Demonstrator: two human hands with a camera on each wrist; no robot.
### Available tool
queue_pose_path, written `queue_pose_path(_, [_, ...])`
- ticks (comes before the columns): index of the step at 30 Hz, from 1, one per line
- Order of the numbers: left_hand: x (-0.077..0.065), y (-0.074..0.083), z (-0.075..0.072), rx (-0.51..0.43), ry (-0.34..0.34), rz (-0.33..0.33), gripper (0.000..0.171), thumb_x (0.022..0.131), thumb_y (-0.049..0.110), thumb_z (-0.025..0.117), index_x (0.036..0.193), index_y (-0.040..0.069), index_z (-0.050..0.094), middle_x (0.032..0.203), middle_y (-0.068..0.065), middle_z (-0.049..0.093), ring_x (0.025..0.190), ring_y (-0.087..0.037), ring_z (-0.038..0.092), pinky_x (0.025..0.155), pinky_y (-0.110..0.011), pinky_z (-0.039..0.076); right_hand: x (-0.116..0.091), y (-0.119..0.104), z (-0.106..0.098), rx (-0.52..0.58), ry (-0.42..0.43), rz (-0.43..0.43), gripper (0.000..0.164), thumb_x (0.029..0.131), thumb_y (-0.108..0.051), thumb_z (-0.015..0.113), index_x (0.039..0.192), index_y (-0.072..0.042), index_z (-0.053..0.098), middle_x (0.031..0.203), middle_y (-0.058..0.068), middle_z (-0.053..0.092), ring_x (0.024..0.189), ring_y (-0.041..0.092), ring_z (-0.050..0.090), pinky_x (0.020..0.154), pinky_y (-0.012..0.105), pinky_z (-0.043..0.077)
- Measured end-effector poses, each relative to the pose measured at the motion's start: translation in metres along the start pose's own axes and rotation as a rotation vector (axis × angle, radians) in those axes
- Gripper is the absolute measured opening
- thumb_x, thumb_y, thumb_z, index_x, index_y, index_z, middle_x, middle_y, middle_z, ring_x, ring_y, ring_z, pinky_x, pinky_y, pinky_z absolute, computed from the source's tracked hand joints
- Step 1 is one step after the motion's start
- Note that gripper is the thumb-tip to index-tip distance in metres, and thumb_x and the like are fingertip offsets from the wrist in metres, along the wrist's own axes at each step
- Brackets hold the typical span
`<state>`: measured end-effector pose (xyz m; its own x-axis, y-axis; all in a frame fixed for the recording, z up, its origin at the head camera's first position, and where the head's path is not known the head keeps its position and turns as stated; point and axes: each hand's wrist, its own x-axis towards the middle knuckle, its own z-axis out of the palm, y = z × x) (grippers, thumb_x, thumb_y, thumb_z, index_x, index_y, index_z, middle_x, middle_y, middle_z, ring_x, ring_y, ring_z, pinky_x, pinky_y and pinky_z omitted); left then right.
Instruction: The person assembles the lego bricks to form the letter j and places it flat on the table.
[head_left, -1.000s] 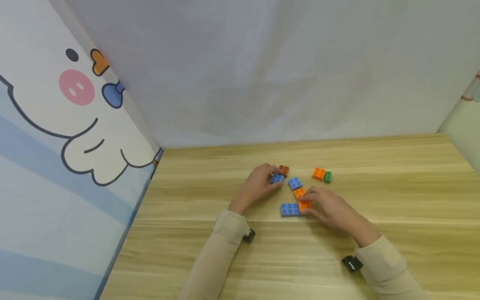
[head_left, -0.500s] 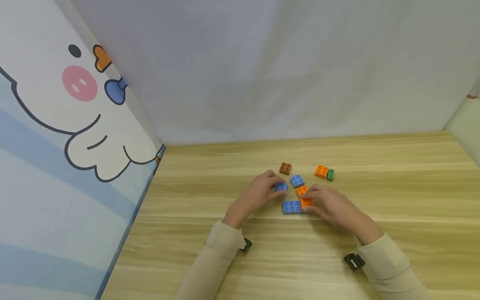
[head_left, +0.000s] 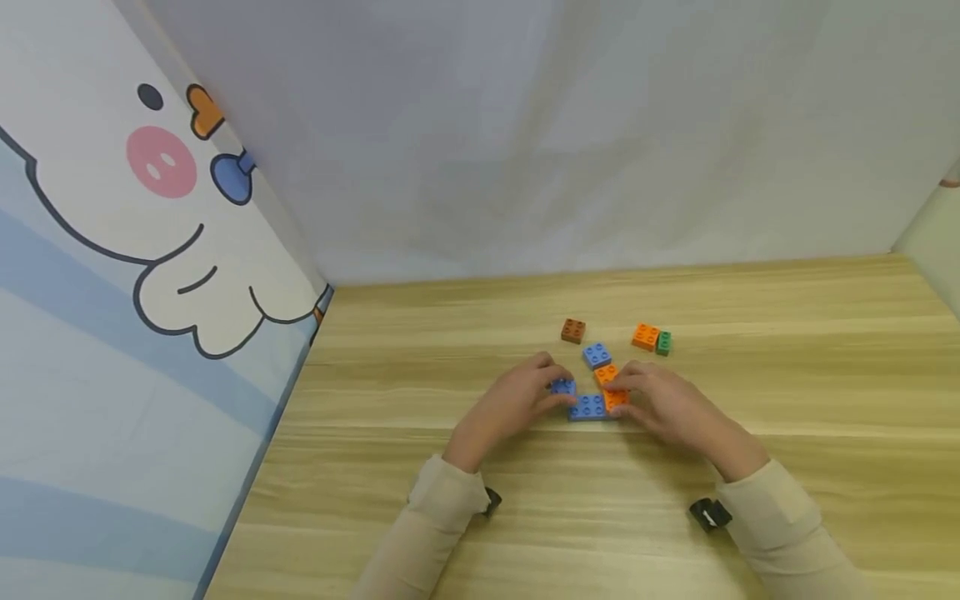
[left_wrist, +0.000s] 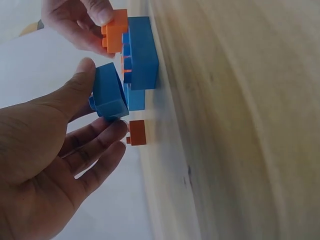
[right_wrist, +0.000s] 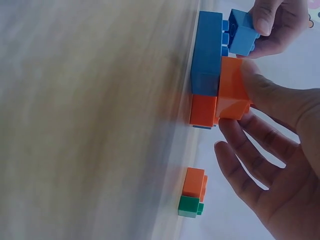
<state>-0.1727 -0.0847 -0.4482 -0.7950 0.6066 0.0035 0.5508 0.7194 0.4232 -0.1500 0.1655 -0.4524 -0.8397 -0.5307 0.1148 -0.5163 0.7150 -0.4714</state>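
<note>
Between thumb and fingers my left hand [head_left: 516, 402] pinches a small blue brick [left_wrist: 109, 92], held slightly tilted just above the left end of a long blue brick [head_left: 587, 407]. The long brick lies on the table with its studs up. My right hand [head_left: 667, 406] pinches an orange brick [right_wrist: 233, 87] that sits on the long brick's right end. Behind it, a second orange brick [head_left: 605, 374] lies on the table, partly hidden by the fingers. Another small blue brick [head_left: 597, 356] rests just beyond that one.
A brown brick [head_left: 573, 331] lies farther back on the wooden table [head_left: 570, 517]. To the back right, an orange brick [head_left: 646, 337] stands beside a small green brick [head_left: 664, 342]. A pale cloth wall [head_left: 585, 150] rises behind the table's far edge.
My left hand has carried the small blue brick away from the brown brick, toward me and over the long blue brick. My right hand keeps its hold on the orange brick.
</note>
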Motion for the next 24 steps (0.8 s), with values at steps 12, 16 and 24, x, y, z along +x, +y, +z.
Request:
queue_pose_path(12, [-0.003, 0.003, 0.008, 0.137, 0.031, 0.046, 0.038, 0.097, 0.045, 0.064, 0.123, 0.017, 0.072, 0.106, 0.003, 0.065, 0.088, -0.007, 0.060, 0.079, -0.023, 0.053, 0.001, 0.000, 0.000, -0.001, -0.011, 0.011, 0.030, 0.092, -0.019, 0.076, 0.118, -0.004, 0.074, 0.110, 0.009, 0.071, 0.101, 0.028, 0.067, 0.090, 0.050, 0.056])
queue_pose_path(16, [-0.003, 0.005, 0.010, 0.183, 0.046, 0.047, 0.039, 0.097, 0.046, 0.064, 0.122, 0.017, 0.073, 0.104, 0.003, 0.065, 0.085, -0.007, 0.059, 0.076, -0.022, 0.051, 0.001, 0.000, 0.000, 0.003, -0.008, 0.010, 0.031, 0.092, -0.018, 0.076, 0.119, -0.004, 0.074, 0.110, 0.009, 0.071, 0.101, 0.027, 0.067, 0.091, 0.050, 0.056])
queue_pose_path(24, [0.000, 0.008, 0.014, 0.220, 0.052, 0.063, 0.039, 0.097, 0.046, 0.064, 0.119, 0.015, 0.074, 0.103, 0.004, 0.064, 0.086, -0.007, 0.057, 0.076, -0.020, 0.050, 0.002, 0.002, 0.001, -0.001, -0.007, 0.001, 0.031, 0.092, -0.019, 0.075, 0.119, -0.004, 0.074, 0.110, 0.008, 0.071, 0.100, 0.026, 0.067, 0.090, 0.049, 0.056])
